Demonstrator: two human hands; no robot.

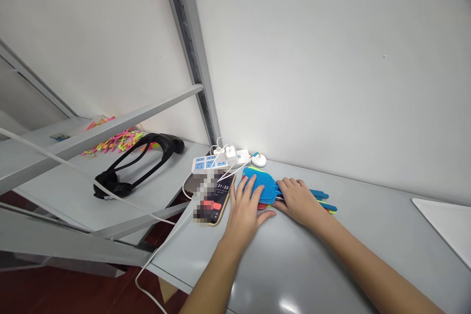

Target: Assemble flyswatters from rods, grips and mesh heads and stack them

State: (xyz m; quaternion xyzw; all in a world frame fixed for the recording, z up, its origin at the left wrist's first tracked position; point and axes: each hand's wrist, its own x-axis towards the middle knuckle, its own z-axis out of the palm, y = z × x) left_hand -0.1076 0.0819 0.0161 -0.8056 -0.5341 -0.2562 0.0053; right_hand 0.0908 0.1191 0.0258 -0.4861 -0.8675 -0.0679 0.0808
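A small stack of fly swatters (pixel 262 187) lies on the grey shelf by the wall. The top one has a blue mesh head, with yellow-green and red edges showing beneath it. Their blue and yellow-green handles point right. My left hand (pixel 245 206) rests with spread fingers on the left and lower edge of the mesh heads. My right hand (pixel 297 200) is closed over the shafts just right of the heads and covers most of them. A phone (pixel 215 201) with a lit screen lies left of my left hand, partly blurred out.
Behind the phone stands a white power strip (pixel 200 164) with plugs and cables, beside a round white object (pixel 259 160). To the left are a metal frame post (pixel 195 59), a black headset-like strap (pixel 158 157) and colourful cords (pixel 121 140). A white panel (pixel 445 223) lies right.
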